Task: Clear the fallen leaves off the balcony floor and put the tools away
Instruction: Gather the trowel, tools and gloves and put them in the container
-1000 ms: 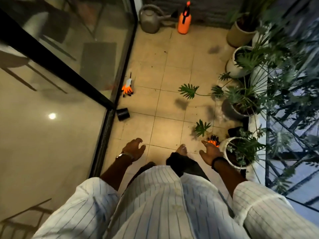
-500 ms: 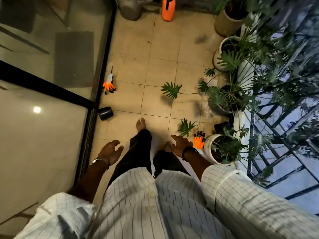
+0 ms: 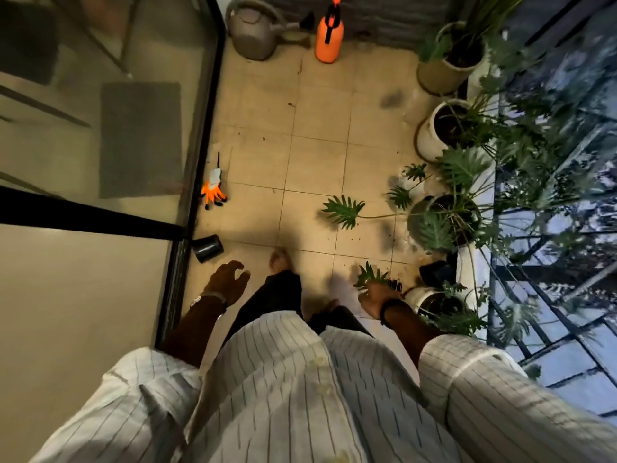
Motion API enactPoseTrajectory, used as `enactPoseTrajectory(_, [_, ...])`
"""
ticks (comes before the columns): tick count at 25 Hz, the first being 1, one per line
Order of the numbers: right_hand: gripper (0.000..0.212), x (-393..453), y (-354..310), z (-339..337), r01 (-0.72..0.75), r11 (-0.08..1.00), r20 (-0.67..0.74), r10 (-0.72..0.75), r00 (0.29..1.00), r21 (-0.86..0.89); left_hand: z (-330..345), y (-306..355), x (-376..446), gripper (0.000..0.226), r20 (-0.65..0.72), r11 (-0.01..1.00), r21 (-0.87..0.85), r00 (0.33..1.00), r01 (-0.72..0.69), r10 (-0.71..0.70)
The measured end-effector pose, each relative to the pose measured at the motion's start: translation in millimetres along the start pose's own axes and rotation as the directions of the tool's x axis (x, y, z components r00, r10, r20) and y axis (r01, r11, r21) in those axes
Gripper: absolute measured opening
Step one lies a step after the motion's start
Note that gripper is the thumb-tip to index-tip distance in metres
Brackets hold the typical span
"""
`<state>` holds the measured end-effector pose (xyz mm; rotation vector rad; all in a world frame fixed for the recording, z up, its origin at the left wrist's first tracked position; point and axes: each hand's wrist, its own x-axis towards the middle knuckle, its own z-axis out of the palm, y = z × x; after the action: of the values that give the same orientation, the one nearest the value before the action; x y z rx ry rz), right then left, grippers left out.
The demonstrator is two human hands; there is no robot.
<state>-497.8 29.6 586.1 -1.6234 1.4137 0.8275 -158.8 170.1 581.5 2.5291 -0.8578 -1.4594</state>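
Head cam, looking down: person barefoot on the tiled balcony floor (image 3: 320, 105), striped shirt filling the bottom. Left hand (image 3: 227, 282) hangs loose, fingers lightly curled, holding nothing, just beside a small black pot (image 3: 207, 248) tipped on its side by the glass door (image 3: 100, 135). Right hand (image 3: 375, 295) low, fingers relaxed, nothing gripped, over a green leaf (image 3: 369, 275) near the white planter (image 3: 412, 295). Orange glove (image 3: 213, 192) lies by the door frame. Far end: grey watering can (image 3: 253, 28) & orange sprayer (image 3: 330, 33) side by side. Potted plants (image 3: 447, 215) line the right, along the railing (image 3: 551, 262). Some blur on that side.
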Motion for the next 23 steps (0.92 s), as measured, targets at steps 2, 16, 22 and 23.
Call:
enactPoseTrajectory(2, [0.050,16.5,-32.9,-24.2,0.006,0.997,-0.010,-0.006,1.000,0.080,-26.5,4.3,30.5,0.037,0.013,0.997,-0.082,1.000,0.002,-0.001])
enactPoseTrajectory(16, [0.044,176.5,-260.7,-102.2,0.217,0.976,0.121,-0.213,0.970,-0.024,-119.8,-6.2,131.8,0.034,0.147,0.966,-0.139,0.969,0.218,-0.198])
enactPoseTrajectory(22, [0.042,348.6,-318.7,-95.7,0.254,0.959,0.277,-0.212,0.937,-0.125,-131.7,-21.0,262.4,0.061,0.087,0.977,0.033,0.973,0.210,-0.212])
enactPoseTrajectory(23, [0.042,385.4,-331.6,-96.6,0.276,0.950,0.270,-0.229,0.935,-0.150,-133.5,-22.8,306.6,0.057,0.075,0.980,0.041,0.977,0.196,-0.199])
